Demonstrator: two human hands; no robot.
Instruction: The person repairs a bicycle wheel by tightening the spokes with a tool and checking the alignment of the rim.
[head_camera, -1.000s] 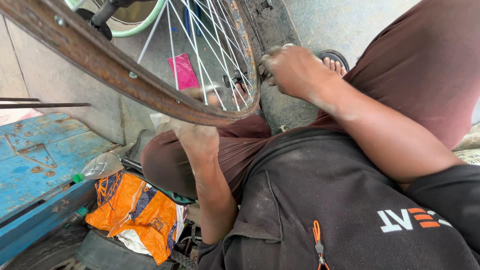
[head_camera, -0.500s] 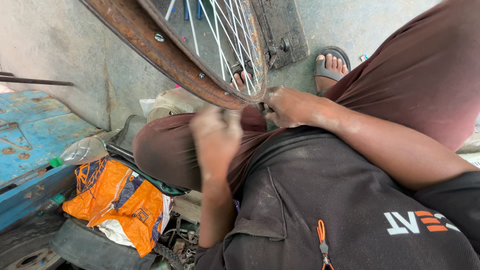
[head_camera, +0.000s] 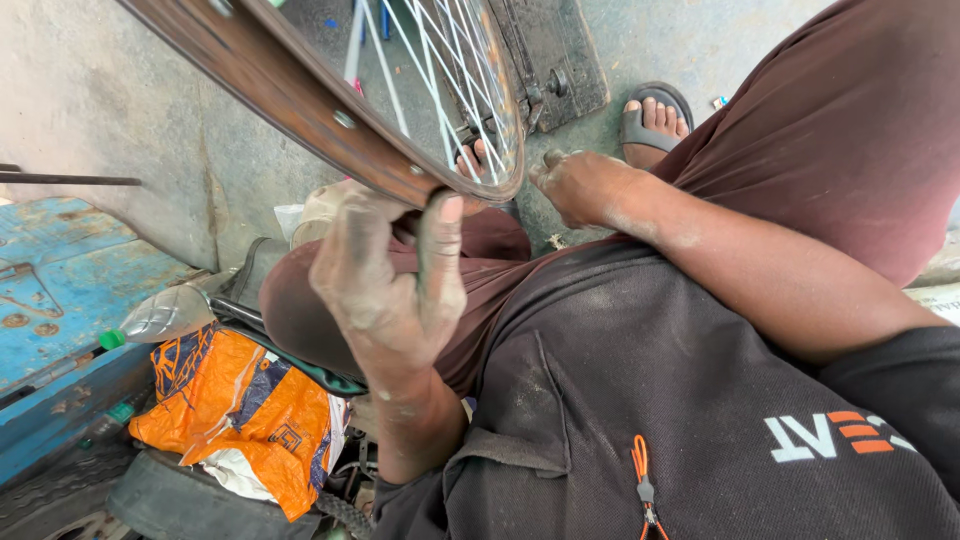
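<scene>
Left hand (head_camera: 395, 290) now clamps rusty wheel rim (head_camera: 300, 95), up from knee 1 s ago. Right hand (head_camera: 585, 185), loosely curled, rests beside rim's lower edge; wheel steadied.

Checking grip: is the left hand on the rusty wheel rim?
On: left hand fingers wrap the rusty spoked wheel rim's lower edge.

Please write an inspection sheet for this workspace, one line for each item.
Surface: bare grey concrete floor, dusty.
Job's things: rusty bicycle wheel rim with spokes, held over the lap.
Clutter: orange plastic bag, clear plastic bottle, blue metal box, dark tyre.
Grips: left hand grips the rim's edge; right hand touches the rim's lower edge.
Cables: nothing seen.
Surroundings: sandalled foot, dark metal plate.
</scene>
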